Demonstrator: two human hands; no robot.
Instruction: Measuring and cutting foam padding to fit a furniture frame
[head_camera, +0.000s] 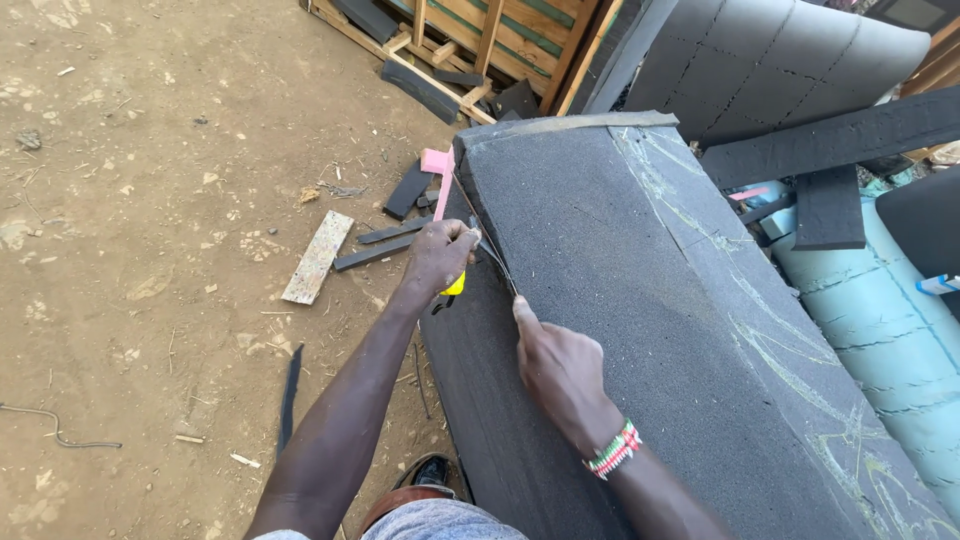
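Note:
A big block of dark grey foam (640, 300), marked with pale chalk lines, fills the right half of the view. My left hand (441, 255) is closed on a small yellow-handled tool (455, 284) at the block's left edge. From there a thin blade or wire (497, 258) runs along the edge toward my right hand (556, 360). My right hand rests on the foam with its fingers pressing the edge just below that blade; a beaded band (614, 450) sits on its wrist. A pink piece (438, 168) sticks up at the block's far corner.
Bare dirt ground (150, 250) lies to the left, strewn with foam strips (375, 250), a flat board (317, 257) and a wire. A wooden pallet frame (480, 40) stands at the back. More grey foam pieces (780, 60) and a pale blue roll (890, 340) sit on the right. My shoe (428, 472) is below.

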